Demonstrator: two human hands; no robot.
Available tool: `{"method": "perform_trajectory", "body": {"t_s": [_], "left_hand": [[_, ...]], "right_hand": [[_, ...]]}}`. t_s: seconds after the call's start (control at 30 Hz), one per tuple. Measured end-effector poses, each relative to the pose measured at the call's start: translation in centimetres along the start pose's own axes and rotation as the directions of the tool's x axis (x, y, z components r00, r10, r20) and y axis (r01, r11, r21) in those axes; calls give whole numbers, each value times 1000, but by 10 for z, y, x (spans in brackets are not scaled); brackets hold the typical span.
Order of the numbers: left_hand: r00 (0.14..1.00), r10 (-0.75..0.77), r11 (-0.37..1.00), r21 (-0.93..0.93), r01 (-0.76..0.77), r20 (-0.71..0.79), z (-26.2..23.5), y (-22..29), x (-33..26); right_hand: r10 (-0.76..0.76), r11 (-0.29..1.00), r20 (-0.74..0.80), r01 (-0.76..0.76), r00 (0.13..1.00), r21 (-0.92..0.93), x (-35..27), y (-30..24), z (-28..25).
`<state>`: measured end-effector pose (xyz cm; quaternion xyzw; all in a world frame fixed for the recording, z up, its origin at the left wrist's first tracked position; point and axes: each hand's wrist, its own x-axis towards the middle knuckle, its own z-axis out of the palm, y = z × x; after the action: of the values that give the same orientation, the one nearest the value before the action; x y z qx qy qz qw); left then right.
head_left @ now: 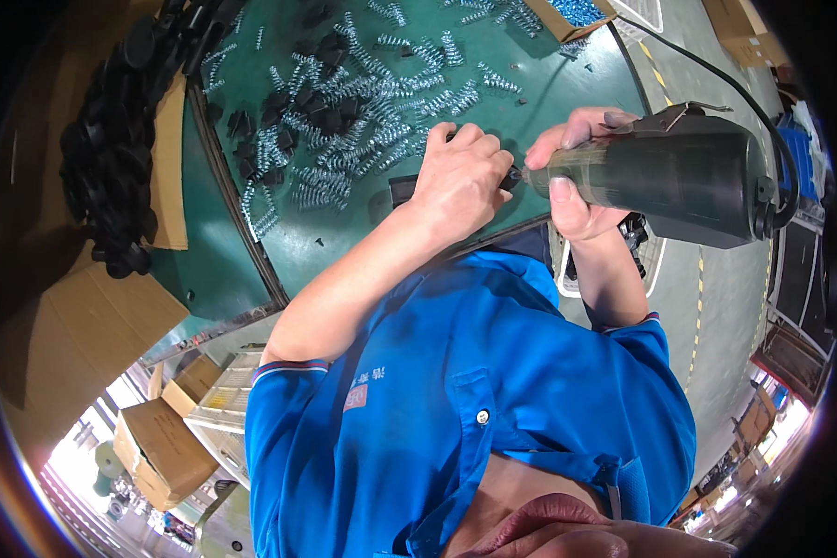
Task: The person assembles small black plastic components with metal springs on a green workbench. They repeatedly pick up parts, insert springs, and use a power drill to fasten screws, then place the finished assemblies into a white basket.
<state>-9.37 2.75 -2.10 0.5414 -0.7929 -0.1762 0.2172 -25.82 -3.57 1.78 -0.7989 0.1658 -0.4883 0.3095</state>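
My right hand (577, 200) is wrapped round the front end of a dark electric screwdriver (688, 177), which lies level and points left. Its tip meets the end of a black plastic part (512, 179) that my left hand (460, 177) grips with curled fingers. Most of that part is hidden by the fingers. A black block-like piece (403, 190) shows at the left side of this hand; whether it belongs to the held part I cannot tell. Just beyond my left hand, many loose metal springs (324, 188) lie on the green tabletop (344, 256), with black plastic pieces (330, 116) among them.
A cardboard box of small blue screws (577, 11) stands at the far edge. From the screwdriver's rear a black cable (716, 70) runs upward. Black round parts (116, 139) are heaped at the left by cardboard (167, 167). A white crate (656, 270) holds dark parts beside my right forearm.
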Motion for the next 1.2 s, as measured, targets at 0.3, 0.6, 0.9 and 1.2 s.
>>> {"method": "perform_trajectory", "body": {"t_s": [0.3, 0.6, 0.9, 1.2], "left_hand": [[999, -23, 999, 35, 22, 26, -1, 2, 0], [1000, 6, 993, 114, -4, -17, 2, 1, 0], [995, -97, 988, -117, 96, -1, -13, 11, 0], [838, -39, -700, -614, 365, 544, -9, 36, -15]], "right_hand": [[-15, 1000, 28, 15, 999, -12, -5, 4, 4], [246, 965, -216, -217, 945, 150, 22, -11, 7], [577, 479, 11, -327, 816, -815, -11, 51, -38], [572, 711, 121, -564, 811, 419, -34, 16, -35]]}}
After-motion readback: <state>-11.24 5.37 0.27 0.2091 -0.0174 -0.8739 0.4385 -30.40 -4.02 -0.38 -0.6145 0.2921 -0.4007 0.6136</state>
